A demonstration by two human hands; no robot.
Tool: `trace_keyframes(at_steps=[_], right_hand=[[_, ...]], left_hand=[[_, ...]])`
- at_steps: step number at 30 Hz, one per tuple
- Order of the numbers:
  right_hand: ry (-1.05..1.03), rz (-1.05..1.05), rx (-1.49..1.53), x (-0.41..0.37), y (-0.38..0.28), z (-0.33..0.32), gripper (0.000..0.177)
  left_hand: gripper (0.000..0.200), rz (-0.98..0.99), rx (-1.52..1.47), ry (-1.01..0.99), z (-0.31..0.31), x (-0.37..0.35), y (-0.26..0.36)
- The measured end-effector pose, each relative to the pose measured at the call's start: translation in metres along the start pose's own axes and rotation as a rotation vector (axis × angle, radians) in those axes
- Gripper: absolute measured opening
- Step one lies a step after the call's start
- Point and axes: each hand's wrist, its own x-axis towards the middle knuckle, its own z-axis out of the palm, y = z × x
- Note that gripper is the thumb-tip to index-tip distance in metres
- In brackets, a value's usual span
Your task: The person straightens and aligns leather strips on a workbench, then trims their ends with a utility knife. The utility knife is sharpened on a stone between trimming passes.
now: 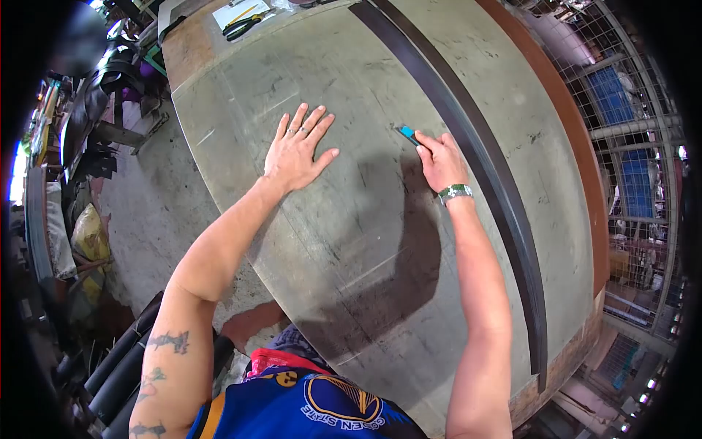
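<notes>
My left hand [298,150] lies flat with spread fingers on a large grey-green sheet [329,241] covering the table. A ring shows on one or two of its fingers. To the right, my right hand [442,162] is closed around a utility knife [407,134] with a blue part near its tip. The blade end points up and left, close to the sheet; whether it touches cannot be made out. Long dark strips [488,172] run in a curve just right of my right hand, from the far edge down toward the near right corner.
Pliers [241,28] and white paper [238,13] lie at the table's far left. A reddish-brown strip [567,110] runs along the right edge, beside a wire mesh rack [636,139]. Dark rolls [124,358] stand at lower left. Scrap material hangs at the left.
</notes>
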Motion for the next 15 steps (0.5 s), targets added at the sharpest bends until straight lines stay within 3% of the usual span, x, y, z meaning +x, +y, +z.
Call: trace_keyframes(at_steps=[15], right_hand=[[-0.089, -0.018, -0.007, 0.084, -0.036, 0.016, 0.03]], left_hand=[[0.073, -0.049, -0.085, -0.007, -0.006, 0.005, 0.0]])
